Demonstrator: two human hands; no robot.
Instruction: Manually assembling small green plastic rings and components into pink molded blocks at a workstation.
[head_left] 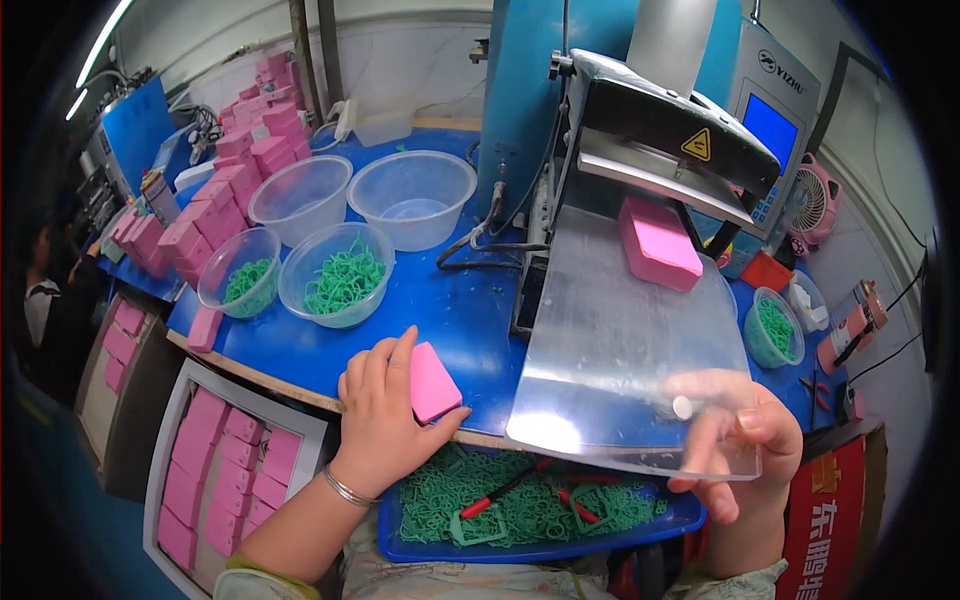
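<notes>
A pink, box-shaped block [434,384] lies at the front of the blue table, with my left hand [385,400] closed around its left side and near end. My right hand [742,440] is at the near right corner of a clear plastic plate [600,330], thumb at the edge and some fingers showing blurred through the plate. A small white round piece [682,407] is by these fingers. Farther back on the plate rests another pink block [660,243], partly beneath the black and metal head of a press [675,140].
Clear bowls [412,200] stand back left, two holding green trimmings [345,280]. Stacked pink blocks [215,210] line the far left. Below the table edge are a blue tray [440,548] of green scraps with red-handled tools, and a white-rimmed box [165,440] of pink pieces. A pink fan [812,200] stands right.
</notes>
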